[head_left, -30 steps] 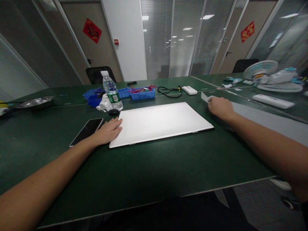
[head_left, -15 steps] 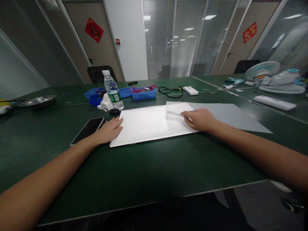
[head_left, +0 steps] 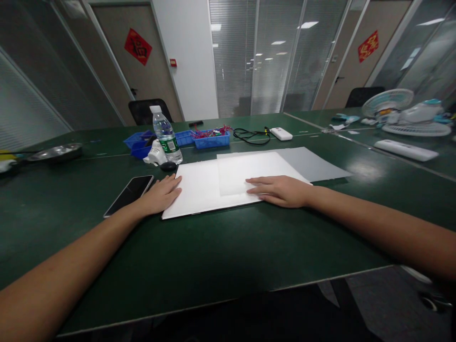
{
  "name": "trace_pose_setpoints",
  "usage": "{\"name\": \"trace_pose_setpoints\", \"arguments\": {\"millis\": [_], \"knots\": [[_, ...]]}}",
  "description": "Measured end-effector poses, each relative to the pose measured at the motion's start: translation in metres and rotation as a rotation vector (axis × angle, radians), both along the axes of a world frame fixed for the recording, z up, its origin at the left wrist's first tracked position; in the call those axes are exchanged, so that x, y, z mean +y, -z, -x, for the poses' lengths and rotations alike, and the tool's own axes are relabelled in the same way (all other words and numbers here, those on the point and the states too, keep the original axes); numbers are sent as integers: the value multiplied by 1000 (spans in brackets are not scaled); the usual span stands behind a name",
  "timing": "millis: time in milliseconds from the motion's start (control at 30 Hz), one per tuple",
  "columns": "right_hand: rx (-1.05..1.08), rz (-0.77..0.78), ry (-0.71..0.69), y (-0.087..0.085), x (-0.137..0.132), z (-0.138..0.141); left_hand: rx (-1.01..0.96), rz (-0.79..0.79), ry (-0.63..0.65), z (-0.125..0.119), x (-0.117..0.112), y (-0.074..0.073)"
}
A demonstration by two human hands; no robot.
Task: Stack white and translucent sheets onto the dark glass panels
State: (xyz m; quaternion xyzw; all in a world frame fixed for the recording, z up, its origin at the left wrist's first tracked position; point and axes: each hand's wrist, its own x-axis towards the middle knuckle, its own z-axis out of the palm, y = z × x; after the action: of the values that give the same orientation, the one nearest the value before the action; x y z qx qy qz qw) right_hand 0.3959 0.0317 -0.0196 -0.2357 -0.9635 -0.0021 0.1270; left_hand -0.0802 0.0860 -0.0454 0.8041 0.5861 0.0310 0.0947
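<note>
A bright white flat panel, which looks like a light pad, lies on the green table. Over its right part rests a thin translucent sheet, whose far right corner reaches past the panel onto the table. My left hand is open, its fingertips on the panel's left edge. Flat on the sheet near the panel's front edge, my right hand has its fingers stretched out and grips nothing. A phone lies just left of my left hand.
Behind the panel's left corner are a black mouse, crumpled tissue and a water bottle. Further back stand blue trays, a black cable and a white box. Fan parts lie far right.
The translucent sheet has shifted left and now covers more of the panel. My right hand has let go of the sheet's lifted edge and flattened onto it. My left hand has stayed put.
</note>
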Motion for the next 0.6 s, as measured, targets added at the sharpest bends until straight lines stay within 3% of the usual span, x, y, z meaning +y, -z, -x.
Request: {"name": "trace_pose_setpoints", "arguments": {"millis": [200,400,600], "knots": [[35,71,-53,-2,1,-1,11,7,-7,-1,0,0],[6,2,-81,-2,2,-1,-9,-19,-5,-1,1,1],[121,-53,-179,1,3,-2,-14,-23,0,1,2,4]]}}
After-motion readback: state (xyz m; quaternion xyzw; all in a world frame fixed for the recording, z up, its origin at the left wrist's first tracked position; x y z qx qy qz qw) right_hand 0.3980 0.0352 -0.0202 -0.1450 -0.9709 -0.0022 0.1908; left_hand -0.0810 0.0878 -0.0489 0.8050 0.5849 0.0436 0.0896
